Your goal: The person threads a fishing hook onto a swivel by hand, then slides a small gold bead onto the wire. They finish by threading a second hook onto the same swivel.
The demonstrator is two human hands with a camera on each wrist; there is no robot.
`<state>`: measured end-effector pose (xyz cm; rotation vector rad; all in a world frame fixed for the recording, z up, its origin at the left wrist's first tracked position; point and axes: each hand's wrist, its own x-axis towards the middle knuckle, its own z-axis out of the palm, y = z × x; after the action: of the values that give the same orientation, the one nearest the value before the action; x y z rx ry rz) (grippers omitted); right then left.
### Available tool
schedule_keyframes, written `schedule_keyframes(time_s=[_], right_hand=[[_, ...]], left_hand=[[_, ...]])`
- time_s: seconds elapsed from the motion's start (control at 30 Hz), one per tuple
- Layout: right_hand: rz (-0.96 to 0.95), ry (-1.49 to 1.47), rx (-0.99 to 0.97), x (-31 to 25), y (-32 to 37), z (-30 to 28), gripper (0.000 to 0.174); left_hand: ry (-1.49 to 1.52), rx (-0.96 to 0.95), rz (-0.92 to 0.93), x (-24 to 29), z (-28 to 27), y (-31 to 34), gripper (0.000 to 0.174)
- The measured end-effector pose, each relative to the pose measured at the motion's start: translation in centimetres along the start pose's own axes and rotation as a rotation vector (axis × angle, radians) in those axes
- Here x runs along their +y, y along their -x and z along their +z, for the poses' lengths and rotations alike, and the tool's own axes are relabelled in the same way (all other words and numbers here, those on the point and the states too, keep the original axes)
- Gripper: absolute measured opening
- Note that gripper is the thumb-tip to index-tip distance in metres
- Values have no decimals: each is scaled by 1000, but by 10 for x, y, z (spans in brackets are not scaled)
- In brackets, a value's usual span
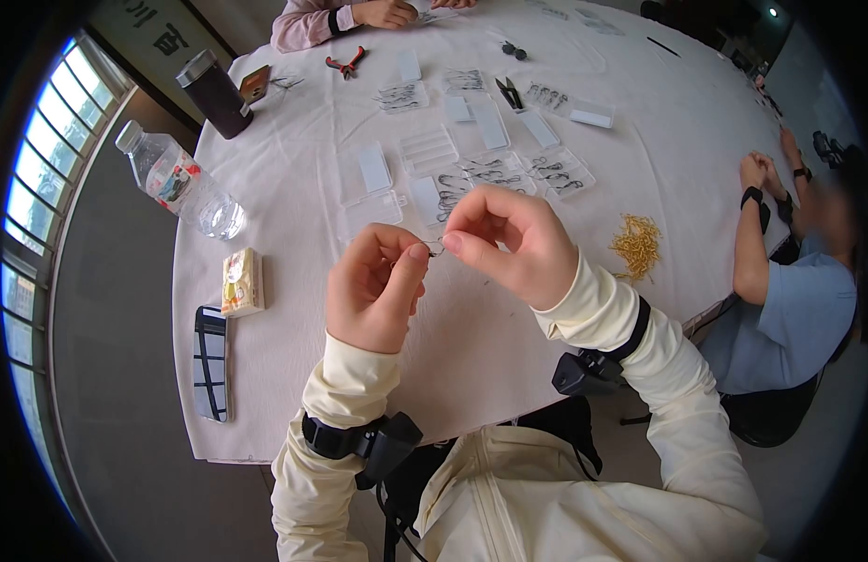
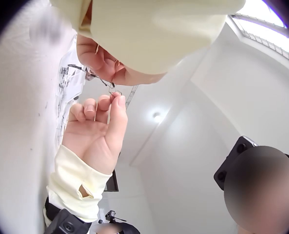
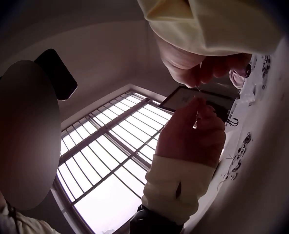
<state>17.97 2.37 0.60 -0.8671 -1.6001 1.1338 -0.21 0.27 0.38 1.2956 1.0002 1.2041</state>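
Observation:
Over the near part of the table both hands meet fingertip to fingertip. My left hand (image 1: 376,286) pinches a small dark wire hook (image 3: 233,122) between thumb and forefinger; its curved end sticks out beside the fingers in the right wrist view. Slim gold pieces (image 2: 96,48) show among the curled left fingers in the left wrist view. My right hand (image 1: 514,245) pinches a thin bent wire (image 2: 116,92), close against the hook's end. Whether the two are linked, I cannot tell. Beyond the hands lie clear plastic boxes (image 1: 428,150) and dark wire hooks in compartments (image 1: 490,170).
A pile of small gold pieces (image 1: 636,245) lies right of the hands. At left stand a water bottle (image 1: 181,183), a dark flask (image 1: 215,96), a tissue pack (image 1: 242,281) and a phone (image 1: 211,363). Farther off are red-handled pliers (image 1: 346,64) and black cutters (image 1: 510,93). Other people sit around the table.

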Motion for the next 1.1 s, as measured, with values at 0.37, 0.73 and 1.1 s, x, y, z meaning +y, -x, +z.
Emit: schedule_keyframes(time_s=[0.37, 0.73, 1.1], right_hand=[[-69, 128, -51, -2, 1, 1, 6], [-145, 297, 3, -2, 0, 0, 5], [105, -133, -18, 11, -5, -4, 20]], left_hand=[[-38, 9, 54, 0, 3, 1, 8], [-363, 47, 254, 1, 5, 2, 1], [-147, -55, 131, 6, 1, 3, 4]])
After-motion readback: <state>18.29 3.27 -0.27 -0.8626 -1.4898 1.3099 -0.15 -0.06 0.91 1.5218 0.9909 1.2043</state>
